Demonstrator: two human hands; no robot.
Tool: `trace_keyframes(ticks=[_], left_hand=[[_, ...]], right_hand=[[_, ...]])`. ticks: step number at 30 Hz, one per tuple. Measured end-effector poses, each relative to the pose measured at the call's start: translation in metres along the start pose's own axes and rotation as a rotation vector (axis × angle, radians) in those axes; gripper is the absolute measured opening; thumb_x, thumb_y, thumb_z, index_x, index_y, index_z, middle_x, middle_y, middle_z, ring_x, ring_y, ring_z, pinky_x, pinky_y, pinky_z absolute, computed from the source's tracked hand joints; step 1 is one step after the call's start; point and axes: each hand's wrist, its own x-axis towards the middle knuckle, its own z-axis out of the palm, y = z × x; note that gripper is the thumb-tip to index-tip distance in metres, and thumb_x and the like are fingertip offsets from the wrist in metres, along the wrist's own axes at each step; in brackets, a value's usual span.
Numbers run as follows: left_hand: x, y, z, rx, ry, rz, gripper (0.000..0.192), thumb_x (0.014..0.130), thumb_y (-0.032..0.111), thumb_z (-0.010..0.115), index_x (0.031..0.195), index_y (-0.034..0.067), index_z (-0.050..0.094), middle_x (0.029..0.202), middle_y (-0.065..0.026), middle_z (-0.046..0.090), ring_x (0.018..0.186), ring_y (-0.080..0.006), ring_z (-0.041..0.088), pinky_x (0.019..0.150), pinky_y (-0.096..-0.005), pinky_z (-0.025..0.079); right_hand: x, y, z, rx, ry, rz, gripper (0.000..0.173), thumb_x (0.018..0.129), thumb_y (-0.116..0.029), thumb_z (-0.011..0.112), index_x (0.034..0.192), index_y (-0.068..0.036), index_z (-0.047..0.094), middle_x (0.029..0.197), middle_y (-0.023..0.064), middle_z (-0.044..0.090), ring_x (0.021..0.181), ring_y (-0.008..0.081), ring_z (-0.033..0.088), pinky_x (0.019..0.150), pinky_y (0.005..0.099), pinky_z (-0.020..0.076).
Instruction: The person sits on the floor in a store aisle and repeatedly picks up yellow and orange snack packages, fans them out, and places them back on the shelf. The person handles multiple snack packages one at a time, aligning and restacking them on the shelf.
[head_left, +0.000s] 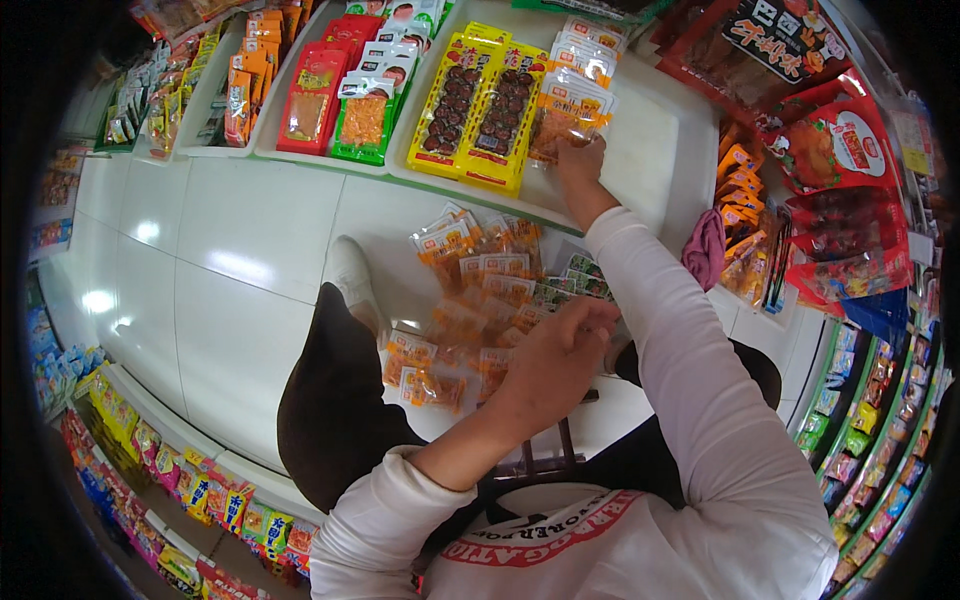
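My right hand (581, 169) reaches to the white shelf tray and grips the lower edge of the front orange-and-white snack packet (570, 112). That packet leads a row of matching ones, beside yellow packs of dark round snacks (480, 105). Closer to my body, my left hand (559, 356) hovers with curled fingers over a pile of similar clear-and-orange packets (487, 289) on the floor between my feet. Its palm side is hidden, and I cannot tell whether anything is in it. Several green-patterned packets (585, 274) lie at the pile's right side.
Red and green snack packets (364, 112) fill the tray compartment to the left. A purple cloth (703, 247) hangs at the tray's right corner, near large red packs (832, 142). Snack shelves (862, 435) curve along the right; another shelf (217, 457) runs behind at lower left.
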Motion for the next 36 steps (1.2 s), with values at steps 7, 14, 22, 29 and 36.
trace_keyframes(ticks=[7, 14, 22, 29, 36], left_hand=[[-0.002, -0.012, 0.009, 0.057, 0.022, -0.021, 0.026, 0.095, 0.012, 0.053, 0.118, 0.002, 0.059, 0.107, -0.0139, 0.066, 0.094, -0.0223, 0.065, 0.083, -0.0337, 0.051], [0.004, -0.010, -0.014, 0.011, 0.108, 0.093, 0.024, 0.098, 0.010, 0.052, 0.119, 0.001, 0.060, 0.101, -0.0069, 0.066, 0.087, -0.0139, 0.066, 0.078, -0.0292, 0.054], [0.002, 0.044, -0.049, -0.418, 0.329, 0.177, 0.030, 0.098, 0.011, 0.052, 0.125, -0.001, 0.055, 0.118, -0.0121, 0.064, 0.105, -0.0189, 0.064, 0.090, -0.0313, 0.052], [-0.023, 0.073, -0.098, -0.595, 0.726, 0.492, 0.032, 0.099, 0.005, 0.044, 0.129, -0.006, 0.048, 0.120, -0.0190, 0.060, 0.106, -0.0266, 0.063, 0.093, -0.0325, 0.051], [-0.038, 0.062, -0.110, -0.647, 0.720, 0.513, 0.035, 0.100, 0.008, 0.042, 0.131, -0.008, 0.046, 0.123, -0.0205, 0.058, 0.109, -0.0265, 0.062, 0.095, -0.0328, 0.050]], right_hand=[[-0.001, 0.008, 0.001, 0.034, -0.028, 0.067, 0.079, 0.073, -0.006, 0.081, 0.137, 0.004, 0.035, 0.123, 0.0190, 0.058, 0.110, 0.0274, 0.061, 0.093, 0.0352, 0.0521], [-0.016, -0.013, -0.022, 0.410, -0.336, 0.156, 0.085, 0.076, 0.000, 0.079, 0.142, 0.004, 0.025, 0.123, 0.0204, 0.057, 0.107, 0.0239, 0.062, 0.081, 0.0371, 0.0575], [-0.010, 0.002, -0.043, -0.052, 0.063, -0.002, 0.063, 0.087, -0.010, 0.070, 0.139, 0.000, 0.037, 0.133, 0.0155, 0.052, 0.112, 0.0216, 0.060, 0.089, 0.0376, 0.0537], [-0.152, -0.007, -0.116, -0.102, -0.512, -0.764, 0.030, 0.086, -0.005, 0.063, 0.116, -0.003, 0.059, 0.108, 0.0171, 0.064, 0.101, 0.0266, 0.064, 0.085, 0.0395, 0.0523], [-0.238, 0.093, -0.070, -0.455, -1.078, -0.848, 0.061, 0.080, -0.011, 0.071, 0.135, -0.006, 0.046, 0.132, 0.0189, 0.052, 0.124, 0.0378, 0.049, 0.106, 0.0475, 0.0398]])
